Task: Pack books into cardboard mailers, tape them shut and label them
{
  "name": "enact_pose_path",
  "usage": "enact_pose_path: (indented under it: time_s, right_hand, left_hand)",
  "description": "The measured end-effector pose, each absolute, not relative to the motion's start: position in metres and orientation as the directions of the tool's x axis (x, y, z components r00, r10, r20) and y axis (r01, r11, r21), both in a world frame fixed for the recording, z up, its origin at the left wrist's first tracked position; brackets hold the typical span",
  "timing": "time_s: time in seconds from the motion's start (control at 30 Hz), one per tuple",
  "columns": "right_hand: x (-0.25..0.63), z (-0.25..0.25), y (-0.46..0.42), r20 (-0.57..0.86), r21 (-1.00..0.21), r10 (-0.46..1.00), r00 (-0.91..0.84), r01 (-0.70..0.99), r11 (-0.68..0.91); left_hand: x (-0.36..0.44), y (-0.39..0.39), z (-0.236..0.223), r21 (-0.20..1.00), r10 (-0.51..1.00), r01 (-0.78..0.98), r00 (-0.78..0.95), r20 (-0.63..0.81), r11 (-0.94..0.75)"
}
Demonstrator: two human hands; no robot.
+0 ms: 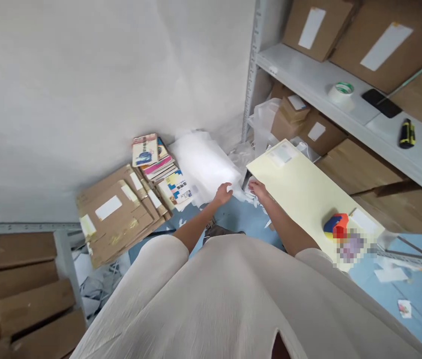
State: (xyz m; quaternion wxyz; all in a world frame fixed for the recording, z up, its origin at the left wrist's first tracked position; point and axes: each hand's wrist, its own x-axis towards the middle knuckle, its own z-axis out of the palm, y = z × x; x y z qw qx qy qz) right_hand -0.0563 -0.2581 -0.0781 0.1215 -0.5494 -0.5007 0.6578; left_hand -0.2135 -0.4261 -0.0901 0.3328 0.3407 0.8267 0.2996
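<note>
A large white packing sheet (207, 162), soft and rumpled, lies against the wall in front of me. My left hand (223, 194) is at its near right edge, fingers curled, with a bit of white showing between thumb and forefinger. My right hand (258, 190) is a short way to the right, fingers loosely bent and apart, beside white paper scraps (250, 187) and the left edge of a pale yellow tabletop (304, 184). I see nothing clearly held in it. Left of the sheet stands a stack of books (158, 164).
Flattened cardboard boxes (121, 214) lean at left. On the yellow top sits a red, blue and yellow object (335, 226). The right shelf (308, 82) holds cartons, a tape roll (341, 91), a dark phone-like slab (382, 102) and a black-yellow tool (407, 133). More cartons (27, 294) fill the lower left.
</note>
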Motion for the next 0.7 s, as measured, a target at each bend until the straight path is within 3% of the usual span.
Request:
enact_pose_path:
  time_s: [0.27, 0.47, 0.7]
  right_hand:
    - [-0.159, -0.059, -0.351, -0.549, -0.835, 0.512, -0.66, 0.452, -0.313]
    - [-0.238, -0.057, -0.459, -0.605, -0.795, 0.372, -0.704, 0.557, -0.24]
    - [-0.308, -0.077, -0.587, -0.599, -0.799, 0.257, -0.759, 0.588, -0.127]
  left_hand:
    - [-0.271, -0.561, -0.079, 0.771, 0.643, 0.241, -0.718, -0.268, 0.59]
    - [-0.312, -0.674, -0.084, 0.777, 0.478, 0.164, -0.857, -0.193, 0.608]
    - [-0.353, -0.813, -0.096, 0.766, 0.298, 0.004, -0.923, -0.245, 0.642]
